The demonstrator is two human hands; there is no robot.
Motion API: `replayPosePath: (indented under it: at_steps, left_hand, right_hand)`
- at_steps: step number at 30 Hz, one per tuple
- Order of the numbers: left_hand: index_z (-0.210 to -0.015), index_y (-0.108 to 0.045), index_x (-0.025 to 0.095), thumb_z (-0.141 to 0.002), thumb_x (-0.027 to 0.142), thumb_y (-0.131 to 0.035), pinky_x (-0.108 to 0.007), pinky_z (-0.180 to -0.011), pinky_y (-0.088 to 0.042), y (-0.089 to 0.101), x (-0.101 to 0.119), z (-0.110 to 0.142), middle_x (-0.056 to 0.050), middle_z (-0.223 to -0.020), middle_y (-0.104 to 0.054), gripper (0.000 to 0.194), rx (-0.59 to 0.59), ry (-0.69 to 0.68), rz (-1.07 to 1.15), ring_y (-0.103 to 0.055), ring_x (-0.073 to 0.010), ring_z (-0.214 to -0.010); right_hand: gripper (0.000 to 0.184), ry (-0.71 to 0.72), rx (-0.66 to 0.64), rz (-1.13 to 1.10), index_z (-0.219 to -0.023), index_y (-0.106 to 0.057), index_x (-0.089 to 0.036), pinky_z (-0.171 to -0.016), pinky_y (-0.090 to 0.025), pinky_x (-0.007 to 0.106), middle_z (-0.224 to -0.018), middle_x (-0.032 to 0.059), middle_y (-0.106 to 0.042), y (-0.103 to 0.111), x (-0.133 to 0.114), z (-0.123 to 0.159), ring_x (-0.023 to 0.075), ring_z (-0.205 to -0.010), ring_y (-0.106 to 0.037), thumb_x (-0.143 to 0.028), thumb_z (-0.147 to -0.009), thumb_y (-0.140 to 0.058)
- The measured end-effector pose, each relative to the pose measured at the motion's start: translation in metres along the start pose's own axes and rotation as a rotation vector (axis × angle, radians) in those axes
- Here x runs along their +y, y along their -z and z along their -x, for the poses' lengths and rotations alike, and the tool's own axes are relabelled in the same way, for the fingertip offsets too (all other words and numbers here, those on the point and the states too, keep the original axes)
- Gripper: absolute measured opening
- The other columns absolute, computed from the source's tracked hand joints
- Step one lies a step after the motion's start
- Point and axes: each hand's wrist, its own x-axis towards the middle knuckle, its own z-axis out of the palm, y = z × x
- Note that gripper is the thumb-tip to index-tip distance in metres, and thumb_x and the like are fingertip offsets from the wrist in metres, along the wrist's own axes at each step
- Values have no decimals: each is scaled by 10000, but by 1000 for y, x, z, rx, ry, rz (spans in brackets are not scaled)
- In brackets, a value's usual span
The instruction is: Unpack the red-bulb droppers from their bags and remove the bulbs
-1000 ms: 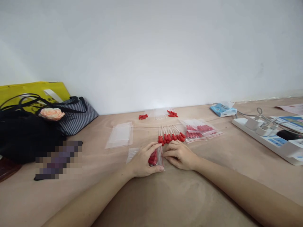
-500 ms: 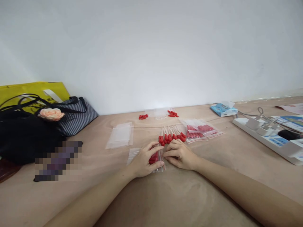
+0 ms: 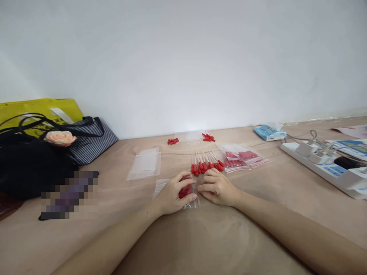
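**Partway there: one loaded bag in hand, loose stuff left**

So, nearest first. The clear zip bag (image 3: 195,199) lies on the table between the two hands, and there are red pieces inside it, so I'd call the filling of this one done. Can't tell whether its red-lined edge is sealed.

Fingers: the left hand (image 3: 175,194) has the bag in a loose grasp from its left side, thumb and forefinger spread well apart across it with the red showing in the gap. The right hand (image 3: 218,189) is half curled right at the bag's red-lined edge, tips bunched close together. Whether they're pinching that edge or just resting by it, I honestly can't tell.

Just past the left hand there's a bag of white sticks (image 3: 160,186), partly covered by that hand.

A bit further out, the red-bulbed droppers (image 3: 204,166) lie loose in a fan, so I'd count those as left to do. To their right, the filled bags (image 3: 233,148) overlap in a pile and look finished to me. Over on the left, the flat bags (image 3: 145,164) look unused.

Furthest back, by the wall, two small red bunches (image 3: 172,141) flank a row of white sticks (image 3: 194,142). Those look untouched too.
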Motion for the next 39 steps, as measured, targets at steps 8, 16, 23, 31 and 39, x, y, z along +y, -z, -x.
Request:
replayPosePath:
  at_steps: [8, 16, 23, 31, 39]
  left_hand:
    - [-1088, -551, 218, -772, 358, -543, -372, -951, -382, 0, 1, 0, -75, -1239, -435, 346, -14, 23, 7, -445, -220, -1120]
    - [-1078, -553, 193, -754, 343, -563, -354, -952, -388, 1, 1, -1, -87, -1232, -440, 357, 0, 16, 6, -446, -215, -1126]
    - [-976, -612, 183, -766, 294, -543, -332, -940, -399, 6, 6, -2, -83, -1229, -446, 247, -28, 0, 3, -481, -206, -1086]
    - [-917, -638, 183, -767, 207, -549, -328, -905, -422, 4, -3, -5, -87, -1175, -489, 176, 96, -129, -5, -508, -188, -1044]
    - [-719, -628, 177, -805, 182, -497, -333, -860, -414, 14, -4, -23, -70, -971, -555, 157, 58, -421, -249, -508, -178, -952]
  right_hand:
    - [127, 18, -43, -1, -827, -630, -226, -680, -345, 294, -768, 28, -598, -1, 2, 0, 141, -767, -473, -236, -815, -503]
    - [183, 136, -47, 73, -788, -621, -213, -703, -321, 309, -766, 22, -612, -1, -2, -8, 146, -771, -450, -231, -848, -449]
    - [224, 178, -31, 134, -753, -595, -194, -717, -301, 309, -703, 18, -582, -3, -2, -15, 143, -731, -414, -201, -860, -399]
    - [194, 82, 17, 108, -770, -565, -167, -719, -309, 310, -713, 37, -561, 1, 0, -10, 150, -754, -431, -171, -844, -385]
    - [198, 46, 61, 74, -740, -538, -162, -705, -321, 302, -721, 39, -551, 1, 1, -9, 147, -733, -433, -167, -842, -368]
